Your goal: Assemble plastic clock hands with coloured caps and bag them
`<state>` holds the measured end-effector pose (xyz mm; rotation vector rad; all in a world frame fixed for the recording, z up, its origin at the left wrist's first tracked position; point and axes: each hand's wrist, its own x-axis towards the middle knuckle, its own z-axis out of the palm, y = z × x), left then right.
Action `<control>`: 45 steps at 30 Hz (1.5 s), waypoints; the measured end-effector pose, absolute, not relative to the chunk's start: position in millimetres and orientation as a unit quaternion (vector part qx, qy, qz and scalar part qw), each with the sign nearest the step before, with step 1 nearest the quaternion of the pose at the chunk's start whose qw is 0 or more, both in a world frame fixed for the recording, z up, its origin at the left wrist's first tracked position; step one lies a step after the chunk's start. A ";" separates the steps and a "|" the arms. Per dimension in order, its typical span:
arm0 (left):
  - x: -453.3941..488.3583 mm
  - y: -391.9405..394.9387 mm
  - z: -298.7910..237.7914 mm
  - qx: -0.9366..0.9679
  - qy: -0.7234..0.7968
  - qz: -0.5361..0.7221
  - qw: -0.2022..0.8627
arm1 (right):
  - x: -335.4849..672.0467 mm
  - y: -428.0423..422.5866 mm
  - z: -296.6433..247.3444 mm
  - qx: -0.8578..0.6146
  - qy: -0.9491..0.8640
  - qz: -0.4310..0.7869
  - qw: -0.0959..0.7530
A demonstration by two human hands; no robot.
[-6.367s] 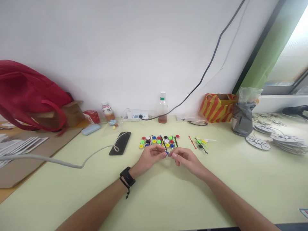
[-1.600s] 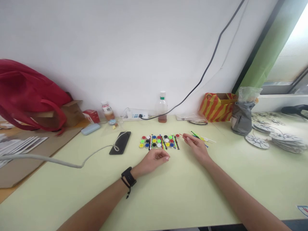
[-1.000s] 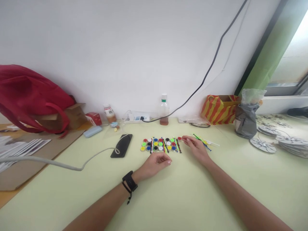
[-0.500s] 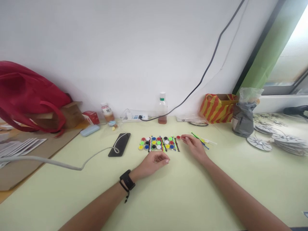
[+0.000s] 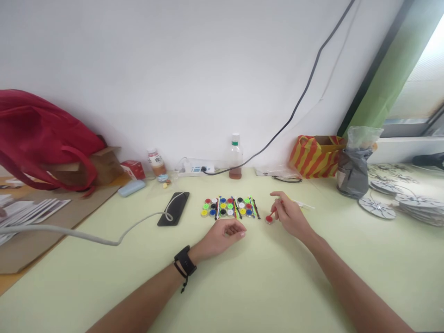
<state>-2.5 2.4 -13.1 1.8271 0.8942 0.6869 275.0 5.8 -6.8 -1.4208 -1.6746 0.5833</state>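
Note:
A block of small coloured round caps [image 5: 229, 207] with thin coloured sticks laid across it sits mid-table. My left hand [image 5: 222, 236] rests loosely curled just in front of it, wearing a black watch, nothing visible in its fingers. My right hand [image 5: 289, 215] is to the right of the block, fingers pinched on a thin red stick whose tip sits at a single red cap [image 5: 269, 219] lying apart on the table. A few loose sticks [image 5: 303, 204] lie behind this hand.
A black phone [image 5: 173, 208] with a grey cable [image 5: 86, 233] lies to the left. Bottles [image 5: 235, 156], a power strip [image 5: 195, 169], a red bag [image 5: 38, 136], a striped bag [image 5: 314, 156], a grey wrapped bundle [image 5: 354, 166] and patterned discs [image 5: 402, 203] line the back and right.
My right hand picked up a red stick, touched the red cap at the block's right end, and has drawn it toward me, away from the block. My left hand has stayed put.

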 end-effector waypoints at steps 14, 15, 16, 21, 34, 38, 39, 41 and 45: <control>1.0 -7.1 -7.3 0.831 0.323 0.269 0.364 | 229.0 -14.9 -9.0 -0.433 -0.702 0.430 0.368; 1.1 -6.5 -7.7 0.828 0.328 0.273 0.365 | 228.4 -15.2 -8.1 -0.438 -0.700 0.427 0.369; 1.2 -5.6 -8.7 0.819 0.338 0.279 0.371 | 228.4 -15.4 -6.6 -0.442 -0.694 0.428 0.374; 0.1 4.2 -19.5 0.729 0.367 0.349 0.461 | 229.9 -16.7 3.8 -0.409 -0.632 0.506 0.421; 2.8 3.5 -10.3 0.671 0.322 0.384 0.546 | 207.6 -17.4 -2.8 -0.373 -0.602 0.548 0.445; 4.2 1.2 -6.9 0.704 0.320 0.386 0.503 | 205.9 -17.4 -7.2 -0.382 -0.634 0.513 0.435; 4.4 0.8 -6.4 0.712 0.321 0.384 0.493 | 206.0 -17.6 -8.0 -0.383 -0.645 0.498 0.434; 4.6 0.1 -6.1 0.724 0.322 0.382 0.477 | 206.6 -17.9 -9.1 -0.389 -0.670 0.464 0.430; 4.2 0.7 -9.9 0.712 0.324 0.396 0.481 | 208.6 -17.0 -7.4 -0.414 -0.665 0.429 0.449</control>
